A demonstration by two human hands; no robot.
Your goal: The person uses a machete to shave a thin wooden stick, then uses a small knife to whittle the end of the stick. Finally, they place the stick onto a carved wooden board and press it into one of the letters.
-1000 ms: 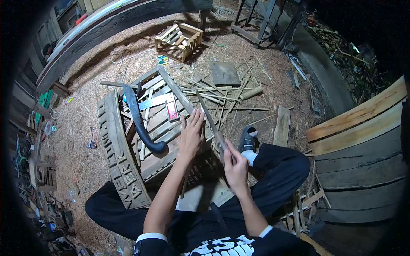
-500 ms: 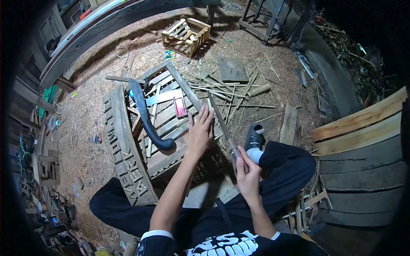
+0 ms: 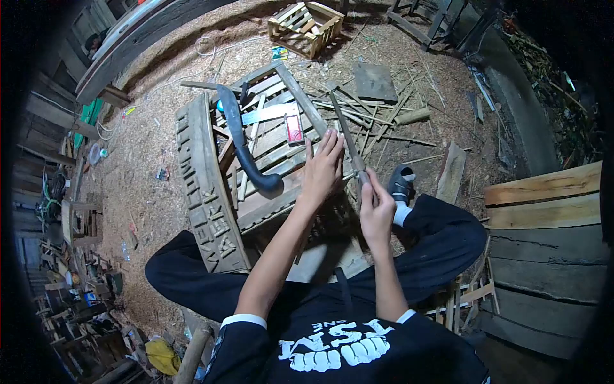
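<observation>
My right hand [image 3: 377, 206] is closed around the wooden handle of a long, narrow-bladed knife [image 3: 346, 127]. The blade points away from me, along the right edge of a slatted wooden frame [image 3: 306, 102]. My left hand [image 3: 322, 169] lies open on that edge, fingers stretched forward, just left of the blade. Across the slats rest a dark tool with a curved handle [image 3: 246, 157] and a metal square with a red stock [image 3: 294, 128]. A carved board [image 3: 211, 185] forms the frame's left side.
Thin wood strips [image 3: 368, 118] and a flat board [image 3: 375, 82] litter the sawdust floor. Beyond stands a small slatted crate [image 3: 307, 29]. Wide planks [image 3: 543, 246] lean at the right, and a long beam [image 3: 137, 41] spans the upper left. My shoe [image 3: 401, 184] is right of the knife.
The whole view has shifted, so the scene sits higher and further right. My right hand and the knife have slid forward along the frame's edge. My left hand stays in place on the wood.
</observation>
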